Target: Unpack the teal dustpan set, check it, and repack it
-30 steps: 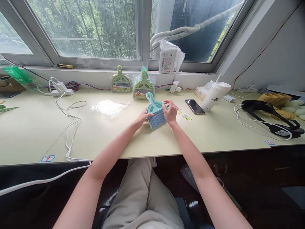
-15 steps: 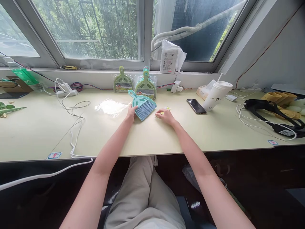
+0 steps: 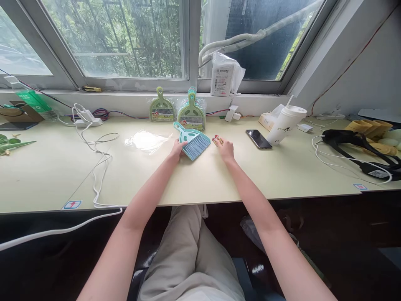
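Head view, left to right: clear plastic wrapper lying flat on the surface; left hand, grip closed on the edge of a teal hand broom; right hand, fingers curled over a small label, apparently pinching it; phone; white cup.

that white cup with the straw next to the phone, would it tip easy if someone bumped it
Probably yes. The white lidded cup is tall and narrower toward its base, and it appears to lean here, though the wide lens may cause that. A knock near the lid would likely topple it toward the phone. Its weight is unclear, since the walls are opaque; if nearly empty it would slide or tip readily.
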A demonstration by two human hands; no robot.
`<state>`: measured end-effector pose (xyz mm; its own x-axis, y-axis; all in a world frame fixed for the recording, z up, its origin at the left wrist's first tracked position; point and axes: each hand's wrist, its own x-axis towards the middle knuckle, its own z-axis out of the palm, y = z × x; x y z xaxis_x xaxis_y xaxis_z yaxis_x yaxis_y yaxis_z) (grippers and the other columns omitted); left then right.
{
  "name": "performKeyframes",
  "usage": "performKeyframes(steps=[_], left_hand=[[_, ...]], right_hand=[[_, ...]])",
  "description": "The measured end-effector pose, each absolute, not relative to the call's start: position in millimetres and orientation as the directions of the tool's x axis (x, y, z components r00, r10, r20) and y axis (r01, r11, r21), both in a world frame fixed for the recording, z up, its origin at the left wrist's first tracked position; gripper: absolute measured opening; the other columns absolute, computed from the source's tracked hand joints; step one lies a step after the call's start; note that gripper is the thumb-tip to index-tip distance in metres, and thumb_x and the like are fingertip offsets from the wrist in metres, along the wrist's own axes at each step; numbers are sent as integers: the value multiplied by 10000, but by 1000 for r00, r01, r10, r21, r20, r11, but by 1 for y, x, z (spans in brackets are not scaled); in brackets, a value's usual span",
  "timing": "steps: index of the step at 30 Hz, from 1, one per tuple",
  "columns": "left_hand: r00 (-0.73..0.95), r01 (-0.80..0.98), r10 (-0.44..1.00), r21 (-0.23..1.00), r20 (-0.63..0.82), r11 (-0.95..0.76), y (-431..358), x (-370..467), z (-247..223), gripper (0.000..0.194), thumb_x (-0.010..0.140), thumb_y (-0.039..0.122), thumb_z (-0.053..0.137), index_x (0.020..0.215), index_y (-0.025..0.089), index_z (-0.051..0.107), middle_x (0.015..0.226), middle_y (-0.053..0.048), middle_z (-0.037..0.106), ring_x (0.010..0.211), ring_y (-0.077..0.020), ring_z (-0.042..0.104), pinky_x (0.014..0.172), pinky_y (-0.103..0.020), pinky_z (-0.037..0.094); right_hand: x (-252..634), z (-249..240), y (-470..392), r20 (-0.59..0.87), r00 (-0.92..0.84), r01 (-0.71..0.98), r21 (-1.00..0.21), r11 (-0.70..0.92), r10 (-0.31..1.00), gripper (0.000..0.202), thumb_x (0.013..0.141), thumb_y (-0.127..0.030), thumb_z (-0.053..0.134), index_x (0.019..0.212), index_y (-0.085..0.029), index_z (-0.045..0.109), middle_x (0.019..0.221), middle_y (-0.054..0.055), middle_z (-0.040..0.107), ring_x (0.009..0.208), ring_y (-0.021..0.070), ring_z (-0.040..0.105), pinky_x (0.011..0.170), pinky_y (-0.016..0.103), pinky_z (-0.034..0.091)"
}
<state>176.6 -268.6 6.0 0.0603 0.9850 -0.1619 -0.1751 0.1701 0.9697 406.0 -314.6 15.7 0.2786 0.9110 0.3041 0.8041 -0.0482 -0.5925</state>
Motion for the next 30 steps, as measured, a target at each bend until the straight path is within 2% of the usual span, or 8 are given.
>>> performKeyframes(steps=[3, 6, 10, 13, 18, 21, 25, 30], left_hand=[[124, -202, 983, 966, -136, 159, -277, 185, 7, 519, 721, 249, 740, 1173, 236, 484, 1092, -68, 646, 828, -180, 680, 684, -320, 581], [209, -253, 973, 956, -93, 146, -288, 194, 8, 529, 713, 311, 782, 1142, 218, 485, 1092, -75, 649, 825, -177, 678, 692, -317, 574], [216, -314, 975, 942, -54, 122, -296, 201, 9, 555, 716, 353, 801, 1141, 211, 473, 1078, -62, 655, 821, -159, 677, 711, -303, 564], [198, -333, 979, 937, -46, 111, -295, 199, 9, 600, 687, 257, 813, 1158, 213, 444, 1118, -64, 651, 881, -177, 686, 738, -317, 568], [193, -321, 981, 944, -12, 75, -291, 195, 7, 658, 634, 148, 792, 1171, 220, 419, 1137, -61, 645, 969, -199, 678, 768, -319, 566], [193, -303, 981, 950, -19, 78, -290, 196, 5, 638, 629, 128, 766, 1158, 215, 420, 1041, -43, 655, 914, -189, 678, 746, -310, 560], [169, -292, 985, 954, -21, 70, -288, 196, 5, 637, 602, 100, 744, 1142, 211, 425, 916, -12, 642, 837, -173, 667, 717, -300, 554], [178, -345, 984, 937, 18, 45, -287, 194, 6, 658, 555, 112, 785, 1106, 206, 438, 967, -24, 640, 864, -178, 662, 721, -302, 563]], right_hand=[[399, 22, -320, 424, 350, 717, -695, 53, 835, 568, 1014, -454, 206, 1367, -160, 541, 1262, 148, 669, 1122, 253, 645, 933, 344, 473], [381, 21, -327, 465, 148, 739, -639, 215, 873, 584, 1012, -501, 189, 1455, -233, 458, 1447, 87, 544, 1352, 235, 497, 1088, 384, 397], [357, 8, -331, 274, -260, 776, -512, 369, 926, 582, 993, -538, 295, 1526, -308, 333, 1643, 31, 188, 1527, 264, 172, 1203, 598, 103], [352, 2, -331, 188, -333, 778, -499, 382, 924, 614, 997, -539, 269, 1568, -350, 147, 1659, 16, 35, 1542, 274, 69, 1149, 694, -49], [351, 9, -337, 183, -338, 734, -563, 380, 923, 664, 993, -581, 187, 1574, -331, -18, 1661, 28, 24, 1545, 266, 32, 1138, 700, -74], [347, 14, -341, 190, -322, 724, -582, 370, 928, 677, 997, -568, 176, 1581, -288, -22, 1661, 53, 49, 1543, 275, 51, 1163, 673, -35], [346, 12, -342, 244, -285, 757, -537, 374, 927, 632, 1000, -544, 217, 1579, -308, 125, 1652, 47, 156, 1526, 281, 162, 1186, 645, 0], [353, 6, -333, 409, -79, 772, -552, 315, 909, 512, 982, -416, 367, 1477, -289, 389, 1594, 60, 336, 1478, 273, 287, 1195, 636, 52]])
